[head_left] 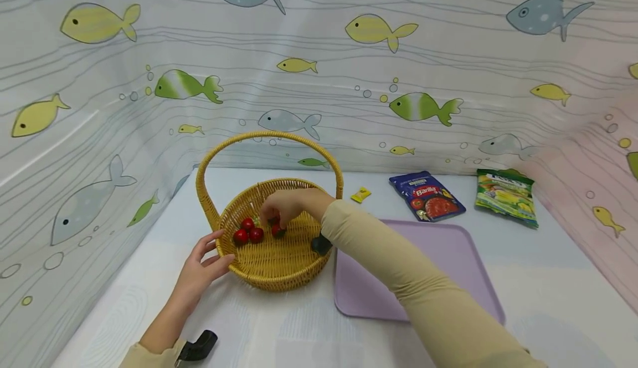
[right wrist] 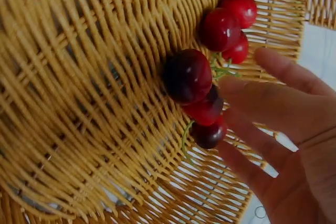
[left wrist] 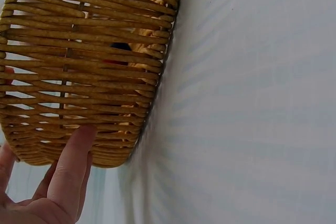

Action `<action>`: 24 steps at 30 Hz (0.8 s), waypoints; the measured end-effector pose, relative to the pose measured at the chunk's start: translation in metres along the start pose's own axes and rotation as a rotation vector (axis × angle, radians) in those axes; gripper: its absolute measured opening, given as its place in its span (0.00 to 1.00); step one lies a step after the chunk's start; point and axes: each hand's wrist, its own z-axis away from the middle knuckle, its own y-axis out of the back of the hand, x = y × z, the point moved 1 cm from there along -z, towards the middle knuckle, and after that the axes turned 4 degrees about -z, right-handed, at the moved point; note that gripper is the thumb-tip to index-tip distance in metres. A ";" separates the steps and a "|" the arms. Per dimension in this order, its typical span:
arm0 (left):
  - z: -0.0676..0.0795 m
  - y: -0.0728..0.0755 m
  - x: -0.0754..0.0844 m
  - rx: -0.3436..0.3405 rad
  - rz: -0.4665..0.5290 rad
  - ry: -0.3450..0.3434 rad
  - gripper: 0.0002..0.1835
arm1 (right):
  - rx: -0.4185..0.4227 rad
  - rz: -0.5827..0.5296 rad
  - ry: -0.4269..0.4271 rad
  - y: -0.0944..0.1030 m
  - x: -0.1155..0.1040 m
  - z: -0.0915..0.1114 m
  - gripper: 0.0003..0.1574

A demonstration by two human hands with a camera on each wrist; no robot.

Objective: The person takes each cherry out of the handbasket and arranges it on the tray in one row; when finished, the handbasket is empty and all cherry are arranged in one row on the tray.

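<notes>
A round wicker basket with a tall arched handle stands on the table. My left hand holds its left side, with a thumb at the rim and a finger pressed on the woven outer wall. Inside the basket lie two small bunches of cherries: bright red cherries on the left and darker cherries beside them. My right hand reaches down into the basket over the darker bunch. Its fairly straight fingers touch those cherries, the thumb standing apart. Green stems show between the bunches.
Right of the basket lies a lilac tray, partly under my right sleeve. Behind it are a small yellow packet, a blue Barilla pouch and a green bag. Fish-patterned walls enclose the back and sides.
</notes>
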 end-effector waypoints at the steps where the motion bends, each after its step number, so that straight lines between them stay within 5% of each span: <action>1: 0.000 0.000 0.000 0.001 -0.001 0.000 0.35 | -0.016 0.020 -0.010 -0.001 0.001 -0.001 0.23; 15: 0.002 0.000 0.003 0.006 0.008 -0.016 0.34 | -0.157 0.048 -0.120 -0.009 0.005 -0.015 0.25; 24: 0.003 0.000 0.003 0.009 0.016 -0.011 0.34 | -0.148 0.088 -0.128 -0.015 0.003 -0.020 0.24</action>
